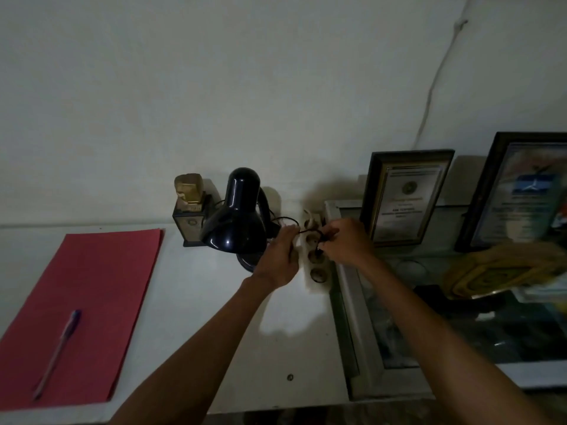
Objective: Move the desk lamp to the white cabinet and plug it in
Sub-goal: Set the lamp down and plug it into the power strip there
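Note:
A black desk lamp (234, 217) stands unlit on the white cabinet top (196, 302), its shade tilted down to the left. Just right of it lies a white power strip (316, 268) with several round sockets. My left hand (280, 256) rests on the strip's left side and pinches the lamp's thin black cord (290, 221). My right hand (345, 240) holds the black plug over a middle socket of the strip. The plug itself is mostly hidden by my fingers.
A red folder (82, 311) with a pen (58, 351) lies at the left. A small trophy (190, 207) stands behind the lamp. Framed certificates (405, 197) lean on the wall at right, above a glass-topped case (399, 332) holding a gold plaque (497, 271).

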`<state>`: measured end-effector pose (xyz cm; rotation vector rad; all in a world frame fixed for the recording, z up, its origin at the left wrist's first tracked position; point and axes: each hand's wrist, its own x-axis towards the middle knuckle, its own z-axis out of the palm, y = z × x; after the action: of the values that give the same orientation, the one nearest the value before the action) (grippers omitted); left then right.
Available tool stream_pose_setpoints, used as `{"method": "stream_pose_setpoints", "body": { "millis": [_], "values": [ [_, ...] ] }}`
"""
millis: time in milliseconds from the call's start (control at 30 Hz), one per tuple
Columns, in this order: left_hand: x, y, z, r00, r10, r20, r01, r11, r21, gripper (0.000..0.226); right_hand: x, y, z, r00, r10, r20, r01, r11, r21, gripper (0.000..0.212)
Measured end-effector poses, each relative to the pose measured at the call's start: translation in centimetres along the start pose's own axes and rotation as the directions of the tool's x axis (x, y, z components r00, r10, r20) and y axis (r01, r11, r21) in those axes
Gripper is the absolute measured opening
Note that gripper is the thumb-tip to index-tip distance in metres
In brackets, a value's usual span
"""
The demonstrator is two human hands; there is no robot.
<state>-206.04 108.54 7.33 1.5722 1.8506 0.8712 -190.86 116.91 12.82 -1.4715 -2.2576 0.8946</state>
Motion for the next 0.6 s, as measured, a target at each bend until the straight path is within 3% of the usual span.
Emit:
{"method": "stream_pose_setpoints", "body": {
  "millis": [67, 267, 433, 600],
  "values": [
    [0.1, -0.5, 0.3, 1.0, -0.013, 0.023, 0.011, 0.997, 0.072, 0.064, 0.3, 0.0, 0.3, 1.0, -0.009, 0.005, 0.009, 0.999, -0.033, 0.025],
    [0.8, -1.6, 0.5, 0.998, 0.06, -0.02, -0.059, 0.996, 0.067, 0.067, -0.3, 0.3, 2.1, 0.995, 0.0, -0.103, -0.009, 0.996, -0.09, 0.034],
    [0.9, -1.8, 1.2, 1.0, -0.009, 0.024, 0.008, 1.0, 0.027, 0.049, -0.3, 0.6, 2.7, 0.987, 0.02, -0.159, -0.031, 0.998, -0.063, 0.042],
    [0.6, -1.5, 2.4, 0.997, 0.04, -0.068, -0.043, 0.998, -0.048, 0.038, -0.5, 0.6, 2.5, 0.986, 0.058, -0.157, -0.061, 0.998, -0.011, 0.044]
  ]
}}
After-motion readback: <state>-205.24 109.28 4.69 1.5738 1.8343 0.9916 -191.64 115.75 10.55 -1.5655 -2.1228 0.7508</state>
